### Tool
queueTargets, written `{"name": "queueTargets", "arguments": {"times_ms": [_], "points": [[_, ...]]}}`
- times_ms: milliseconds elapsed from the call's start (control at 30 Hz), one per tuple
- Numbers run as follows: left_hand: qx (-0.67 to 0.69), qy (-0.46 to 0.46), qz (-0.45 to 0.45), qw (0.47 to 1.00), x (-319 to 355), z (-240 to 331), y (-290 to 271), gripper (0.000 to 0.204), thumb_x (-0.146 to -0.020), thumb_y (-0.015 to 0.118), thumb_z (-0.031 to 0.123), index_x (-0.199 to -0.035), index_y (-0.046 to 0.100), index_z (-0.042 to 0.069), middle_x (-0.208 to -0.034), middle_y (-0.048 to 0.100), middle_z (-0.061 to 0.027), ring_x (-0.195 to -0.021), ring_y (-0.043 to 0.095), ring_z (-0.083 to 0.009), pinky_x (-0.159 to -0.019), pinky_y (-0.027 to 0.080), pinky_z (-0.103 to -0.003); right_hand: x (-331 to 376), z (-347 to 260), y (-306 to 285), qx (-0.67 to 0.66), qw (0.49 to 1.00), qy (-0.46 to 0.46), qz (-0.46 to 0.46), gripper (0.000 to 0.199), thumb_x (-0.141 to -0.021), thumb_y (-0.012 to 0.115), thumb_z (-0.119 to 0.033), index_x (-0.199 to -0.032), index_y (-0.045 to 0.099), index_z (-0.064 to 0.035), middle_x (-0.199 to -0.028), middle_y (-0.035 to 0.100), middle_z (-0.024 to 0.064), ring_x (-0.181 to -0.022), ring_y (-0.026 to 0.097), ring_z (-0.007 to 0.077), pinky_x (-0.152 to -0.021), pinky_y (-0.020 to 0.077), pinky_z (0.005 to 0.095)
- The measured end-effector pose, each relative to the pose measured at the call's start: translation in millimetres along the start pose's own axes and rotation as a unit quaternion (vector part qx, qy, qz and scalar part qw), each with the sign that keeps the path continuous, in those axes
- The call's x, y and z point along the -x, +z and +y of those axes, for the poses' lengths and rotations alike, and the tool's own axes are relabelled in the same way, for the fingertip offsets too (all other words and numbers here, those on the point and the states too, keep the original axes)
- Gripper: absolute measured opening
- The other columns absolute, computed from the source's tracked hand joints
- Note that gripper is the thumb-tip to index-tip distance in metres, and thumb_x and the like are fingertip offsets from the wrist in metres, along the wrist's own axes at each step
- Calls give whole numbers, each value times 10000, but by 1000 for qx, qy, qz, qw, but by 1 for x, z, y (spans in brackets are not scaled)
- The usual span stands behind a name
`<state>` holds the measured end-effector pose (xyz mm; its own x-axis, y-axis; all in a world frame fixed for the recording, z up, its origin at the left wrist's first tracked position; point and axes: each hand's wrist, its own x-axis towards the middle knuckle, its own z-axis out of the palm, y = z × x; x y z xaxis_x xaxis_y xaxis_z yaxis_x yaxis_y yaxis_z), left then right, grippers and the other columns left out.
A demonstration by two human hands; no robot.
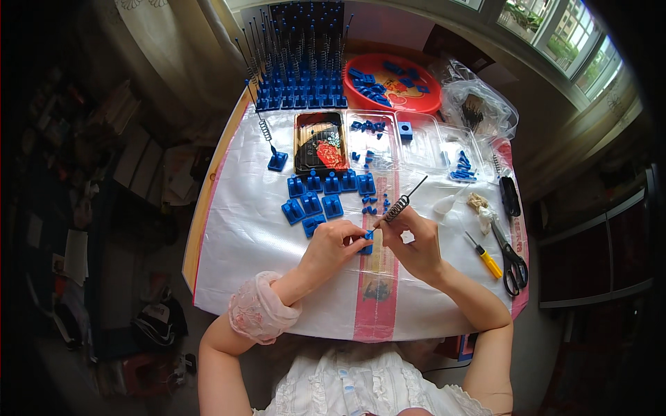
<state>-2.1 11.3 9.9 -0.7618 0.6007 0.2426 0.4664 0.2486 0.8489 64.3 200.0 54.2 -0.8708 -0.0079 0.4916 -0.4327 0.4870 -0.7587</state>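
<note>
My left hand (333,246) pinches a small blue plastic base (367,244) near the middle of the table. In my right hand (415,243) is a dark coil spring (397,208) with a straight wire end pointing up and right; its lower end meets the blue piece between my fingertips. My fingers partly hide that joint. Several blue bases (312,203) with raised middles sit just beyond my left hand. Small blue parts (370,205) lie scattered past my fingertips. To the far left, a blue base with an upright spring (277,161) stands by itself.
Rows of blue bases with springs (300,93) fill the back left. Behind are a black tray (319,172), clear plastic trays (420,118), a red round tray (430,107) and a plastic bag (505,114). Black scissors (515,270) and a yellow-handled screwdriver (490,265) lie at right.
</note>
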Motion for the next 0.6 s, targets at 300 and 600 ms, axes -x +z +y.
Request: {"name": "queueTargets", "arguments": {"times_ms": [300,600], "points": [[-17,-6,-3,1000,0,1,-2,146,-834,792,123,-929,776,13,-759,684,-119,-657,630,-223,-636,508,-352,-6,-9,-3,86,995,-13,-45,152,-863,730,-18,-987,642,-17,-774,695,96,-593,684,194,-529,501,314],[-39,9,-3,999,0,-2,0,138,-824,799,133,-891,772,16,-747,678,-116,-676,635,-244,-647,506,-366,-2,-5,3,79,996,-26,-29,148,-847,728,-1,-964,638,-16,-760,678,96,-555,657,190,-507,485,319]]}}
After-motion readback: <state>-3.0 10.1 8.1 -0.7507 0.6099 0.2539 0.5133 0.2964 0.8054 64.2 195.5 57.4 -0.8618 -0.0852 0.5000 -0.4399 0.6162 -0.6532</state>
